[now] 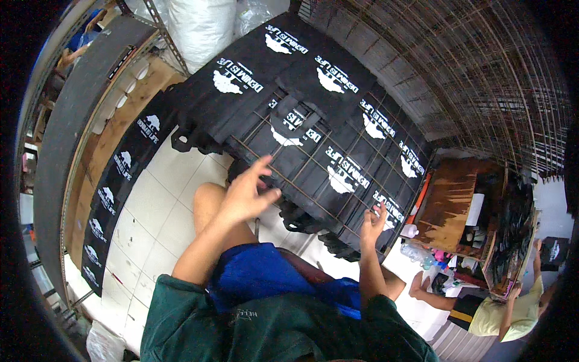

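Black fabric bags (232, 78) with white prints lie in overlapping stacks in front of me. A thin metal wire grid (309, 158) rests over the nearer part of them. My left hand (248, 194) is raised at the near left edge of the grid, its fingers apart and nothing in them. Farther right, my right hand (373, 228) is held near the grid's near right part, fingers loosely spread and holding nothing. Whether its fingertips touch the grid I cannot tell. Bunched black handles (298, 218) hang below the near edge between my hands.
More printed black bags (125, 164) lie in a row on a wooden shelf (129, 99) at left. White sacks (201, 33) stand at the back. Wire racks (482, 66) fill the upper right. A person in a yellow shirt (509, 315) sits at right by a wooden cabinet (446, 187).
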Tool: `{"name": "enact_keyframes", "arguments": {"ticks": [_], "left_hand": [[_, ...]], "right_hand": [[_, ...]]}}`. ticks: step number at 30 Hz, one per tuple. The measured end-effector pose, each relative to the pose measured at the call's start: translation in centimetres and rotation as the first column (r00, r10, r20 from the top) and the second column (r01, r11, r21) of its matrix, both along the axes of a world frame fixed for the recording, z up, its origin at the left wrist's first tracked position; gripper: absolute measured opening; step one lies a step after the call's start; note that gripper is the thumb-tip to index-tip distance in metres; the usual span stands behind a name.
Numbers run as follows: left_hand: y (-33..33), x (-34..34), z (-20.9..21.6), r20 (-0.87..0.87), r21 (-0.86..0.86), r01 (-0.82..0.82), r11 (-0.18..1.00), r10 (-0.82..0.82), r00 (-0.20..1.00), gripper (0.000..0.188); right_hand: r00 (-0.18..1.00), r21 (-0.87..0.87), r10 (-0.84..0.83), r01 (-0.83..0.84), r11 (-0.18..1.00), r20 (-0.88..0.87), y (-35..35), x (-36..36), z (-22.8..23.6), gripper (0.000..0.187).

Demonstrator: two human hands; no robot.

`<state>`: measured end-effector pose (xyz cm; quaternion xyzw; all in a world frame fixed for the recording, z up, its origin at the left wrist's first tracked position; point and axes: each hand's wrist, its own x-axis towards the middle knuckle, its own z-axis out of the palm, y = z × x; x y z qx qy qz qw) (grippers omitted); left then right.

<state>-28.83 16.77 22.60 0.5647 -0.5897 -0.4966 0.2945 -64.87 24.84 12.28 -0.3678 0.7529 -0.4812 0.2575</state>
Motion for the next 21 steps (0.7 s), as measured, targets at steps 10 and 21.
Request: {"name": "enact_keyframes", "arguments": {"ticks": [10,21], "left_hand": [[15.3,-7.5,-3.0,0.047,0.099,0.664,0.742,-0.670,0.741,0.074],[14.4,-8.0,-9.9,0.130,0.096,0.674,0.733,-0.680,0.722,0.067]], "right_hand": [[0.998,-0.017,-0.010,0.011,1.000,0.061,3.7,-1.1,2.1,0.065],[0.996,-0.039,-0.058,0.061,0.997,0.061,12.4,-4.5,0.1,0.063]]}}
